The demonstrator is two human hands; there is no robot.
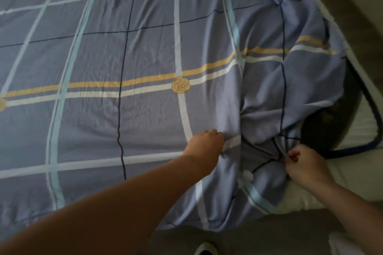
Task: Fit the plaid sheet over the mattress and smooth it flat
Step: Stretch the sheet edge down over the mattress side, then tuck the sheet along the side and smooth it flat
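Sheet (128, 64) spread flat across left and far mattress (364, 128), bunched in folds at right; white mattress bare at near right corner. Floor (259, 238) along near edge. Left hand (204, 147) reaching out, fingers pinching a sheet fold. Right hand (304, 163) clenched on gathered sheet edge, near right.
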